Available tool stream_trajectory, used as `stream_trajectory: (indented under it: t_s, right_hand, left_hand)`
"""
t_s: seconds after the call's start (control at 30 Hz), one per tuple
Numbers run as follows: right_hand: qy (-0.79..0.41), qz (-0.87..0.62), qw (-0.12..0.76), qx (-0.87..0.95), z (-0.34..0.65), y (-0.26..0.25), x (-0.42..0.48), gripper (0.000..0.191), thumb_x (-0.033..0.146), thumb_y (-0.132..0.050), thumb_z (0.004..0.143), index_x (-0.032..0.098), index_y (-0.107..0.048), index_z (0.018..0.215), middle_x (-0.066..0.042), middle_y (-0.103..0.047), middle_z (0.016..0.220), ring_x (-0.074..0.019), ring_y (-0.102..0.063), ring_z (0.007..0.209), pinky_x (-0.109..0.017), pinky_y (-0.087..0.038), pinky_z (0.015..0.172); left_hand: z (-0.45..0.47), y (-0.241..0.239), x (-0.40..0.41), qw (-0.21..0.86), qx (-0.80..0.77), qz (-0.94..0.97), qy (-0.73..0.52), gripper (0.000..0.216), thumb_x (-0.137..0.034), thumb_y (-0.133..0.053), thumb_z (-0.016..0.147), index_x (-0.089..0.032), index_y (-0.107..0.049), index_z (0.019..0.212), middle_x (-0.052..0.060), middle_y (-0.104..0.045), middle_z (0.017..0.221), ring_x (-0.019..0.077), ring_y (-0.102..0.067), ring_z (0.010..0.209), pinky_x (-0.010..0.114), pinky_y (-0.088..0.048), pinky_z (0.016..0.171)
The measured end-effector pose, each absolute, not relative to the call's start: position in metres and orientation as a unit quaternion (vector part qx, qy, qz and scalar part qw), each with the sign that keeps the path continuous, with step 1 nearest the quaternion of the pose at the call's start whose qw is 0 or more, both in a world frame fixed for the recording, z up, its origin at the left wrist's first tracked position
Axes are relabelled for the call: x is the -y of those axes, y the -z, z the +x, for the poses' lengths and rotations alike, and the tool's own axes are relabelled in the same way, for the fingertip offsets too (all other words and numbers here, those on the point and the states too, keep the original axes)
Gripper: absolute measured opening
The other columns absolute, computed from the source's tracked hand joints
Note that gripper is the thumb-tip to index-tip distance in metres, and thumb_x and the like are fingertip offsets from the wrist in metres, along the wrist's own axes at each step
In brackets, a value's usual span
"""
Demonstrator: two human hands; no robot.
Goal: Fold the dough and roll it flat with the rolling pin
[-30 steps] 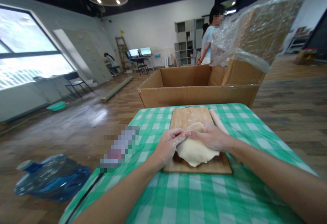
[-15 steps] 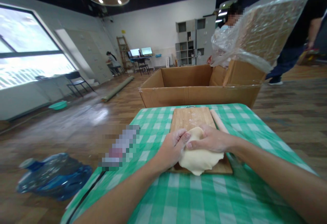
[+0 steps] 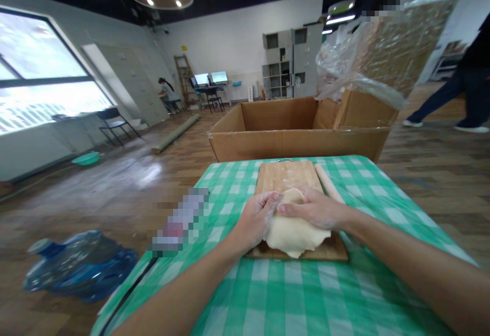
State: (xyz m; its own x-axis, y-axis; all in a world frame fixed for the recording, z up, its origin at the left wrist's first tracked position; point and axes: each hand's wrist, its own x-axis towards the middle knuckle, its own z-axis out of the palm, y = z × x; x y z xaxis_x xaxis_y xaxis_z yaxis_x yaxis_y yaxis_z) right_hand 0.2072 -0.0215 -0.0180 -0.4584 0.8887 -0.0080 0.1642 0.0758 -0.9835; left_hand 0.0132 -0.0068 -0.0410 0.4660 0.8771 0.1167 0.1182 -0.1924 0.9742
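A pale sheet of dough (image 3: pixel 293 235) lies on a wooden cutting board (image 3: pixel 285 175) on the green checked tablecloth (image 3: pixel 291 295). My left hand (image 3: pixel 254 218) grips the dough's left edge with curled fingers. My right hand (image 3: pixel 316 207) lies over the dough's top, fingers closed on its far fold, fingertips meeting the left hand. A wooden rolling pin (image 3: pixel 325 182) rests just right of the board, partly hidden by my right wrist.
A large open cardboard box (image 3: pixel 294 134) stands behind the table, with plastic-wrapped sheet (image 3: pixel 383 50) sticking out at the right. A blue water bottle (image 3: pixel 78 264) lies on the floor at left. A person's legs (image 3: pixel 459 96) pass at far right; another person sits far back.
Both hands have kept hold of the dough, shifting it slightly toward me and back on the board. The people behind the box walked away to the right.
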Motion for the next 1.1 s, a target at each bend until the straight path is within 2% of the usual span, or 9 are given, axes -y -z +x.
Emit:
stream_trajectory:
  t_s: [0.1, 0.27, 0.4, 0.53, 0.77, 0.83, 0.93, 1.0, 1.1]
  right_hand:
    - [-0.571, -0.402, 0.349, 0.625, 0.208, 0.021, 0.020, 0.044, 0.061, -0.067, 0.088, 0.019, -0.068, 0.102, -0.008, -0.076, 0.097, -0.0237, -0.071, 0.081, -0.033, -0.057, 0.066]
    - [-0.510, -0.456, 0.334, 0.648, 0.211, 0.021, 0.018, 0.045, 0.062, -0.070, 0.086, 0.020, -0.069, 0.103, -0.010, -0.075, 0.101, -0.0257, -0.070, 0.087, -0.034, -0.057, 0.069]
    - [-0.537, -0.420, 0.308, 0.664, 0.213, 0.016, 0.018, 0.041, 0.058, -0.070, 0.086, 0.019, -0.070, 0.098, -0.010, -0.075, 0.100, -0.0241, -0.069, 0.086, -0.033, -0.056, 0.071]
    - [-0.559, -0.413, 0.306, 0.651, 0.213, 0.012, 0.021, 0.036, 0.050, -0.074, 0.084, 0.017, -0.070, 0.097, -0.008, -0.075, 0.094, -0.0213, -0.068, 0.079, -0.030, -0.054, 0.064]
    - [-0.586, -0.416, 0.318, 0.618, 0.211, 0.014, 0.022, 0.036, 0.051, -0.074, 0.083, 0.018, -0.068, 0.095, -0.007, -0.073, 0.089, -0.0203, -0.067, 0.073, -0.029, -0.052, 0.060]
    - [-0.584, -0.413, 0.322, 0.620, 0.209, 0.015, 0.023, 0.038, 0.052, -0.074, 0.083, 0.019, -0.067, 0.099, -0.007, -0.074, 0.092, -0.0212, -0.068, 0.076, -0.030, -0.053, 0.061]
    - [-0.570, -0.432, 0.334, 0.614, 0.206, 0.016, 0.024, 0.042, 0.056, -0.074, 0.083, 0.019, -0.067, 0.102, -0.008, -0.075, 0.097, -0.0227, -0.069, 0.083, -0.031, -0.054, 0.066]
    - [-0.558, -0.437, 0.342, 0.617, 0.204, 0.018, 0.024, 0.040, 0.058, -0.070, 0.086, 0.020, -0.068, 0.099, -0.008, -0.074, 0.098, -0.0233, -0.068, 0.086, -0.031, -0.054, 0.068]
    - [-0.521, -0.441, 0.348, 0.643, 0.202, 0.019, 0.023, 0.037, 0.058, -0.064, 0.091, 0.021, -0.068, 0.091, -0.006, -0.073, 0.093, -0.0246, -0.067, 0.091, -0.033, -0.054, 0.074]
  left_hand:
    - [0.009, 0.041, 0.005, 0.547, -0.364, 0.672, -0.341, 0.048, -0.063, -0.052, 0.095, -0.017, -0.063, 0.084, 0.000, -0.060, 0.066, 0.0136, -0.052, 0.056, 0.023, -0.039, 0.052]
    - [0.008, 0.037, 0.004, 0.467, -0.358, 0.716, -0.375, 0.035, -0.047, -0.057, 0.095, -0.017, -0.063, 0.079, 0.001, -0.060, 0.075, 0.0146, -0.053, 0.071, 0.024, -0.041, 0.063]
    - [0.008, 0.034, 0.006, 0.503, -0.340, 0.705, -0.367, 0.026, -0.042, -0.060, 0.094, -0.017, -0.062, 0.085, -0.001, -0.057, 0.076, 0.0138, -0.050, 0.070, 0.024, -0.039, 0.063]
    - [0.007, 0.032, 0.008, 0.518, -0.327, 0.698, -0.371, 0.028, -0.043, -0.062, 0.093, -0.016, -0.063, 0.084, 0.000, -0.058, 0.077, 0.0143, -0.052, 0.073, 0.024, -0.038, 0.064]
    - [0.007, 0.033, 0.004, 0.529, -0.344, 0.676, -0.379, 0.034, -0.050, -0.064, 0.091, -0.017, -0.060, 0.081, -0.002, -0.053, 0.072, 0.0132, -0.048, 0.066, 0.023, -0.035, 0.058]
    - [0.007, 0.032, 0.003, 0.538, -0.351, 0.677, -0.359, 0.038, -0.053, -0.060, 0.092, -0.018, -0.058, 0.078, -0.003, -0.051, 0.069, 0.0128, -0.045, 0.063, 0.023, -0.034, 0.057]
    - [0.008, 0.033, 0.004, 0.539, -0.340, 0.690, -0.343, 0.041, -0.056, -0.054, 0.095, -0.018, -0.058, 0.080, -0.001, -0.056, 0.076, 0.0148, -0.049, 0.070, 0.025, -0.040, 0.064]
    - [0.010, 0.034, 0.005, 0.516, -0.343, 0.701, -0.353, 0.041, -0.056, -0.053, 0.096, -0.018, -0.059, 0.081, 0.000, -0.058, 0.079, 0.0157, -0.051, 0.074, 0.025, -0.041, 0.066]
    - [0.012, 0.039, 0.005, 0.472, -0.366, 0.706, -0.381, 0.042, -0.055, -0.054, 0.095, -0.018, -0.055, 0.075, -0.001, -0.054, 0.073, 0.0142, -0.047, 0.069, 0.025, -0.037, 0.062]
